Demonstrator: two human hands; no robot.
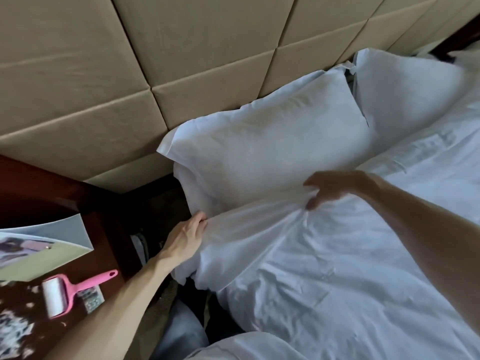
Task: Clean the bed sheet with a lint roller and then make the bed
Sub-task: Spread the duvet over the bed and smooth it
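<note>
A white duvet [324, 268] covers the bed, its top edge lying just below a white pillow [265, 152]. My left hand [185, 237] grips the duvet's top corner at the bed's left side. My right hand [330, 188] pinches a bunched fold of the duvet's top edge in front of the pillow. A second white pillow [405, 84] leans on the headboard to the right. The pink lint roller [70, 289] with its white roll lies on the dark nightstand [36, 193] at the lower left, away from both hands.
A beige padded headboard [181, 48] fills the wall behind the pillows. Papers [44, 248] and small scraps [15, 331] lie on the nightstand beside a small patterned packet [91, 297]. A dark gap runs between nightstand and bed. My legs show at the bottom.
</note>
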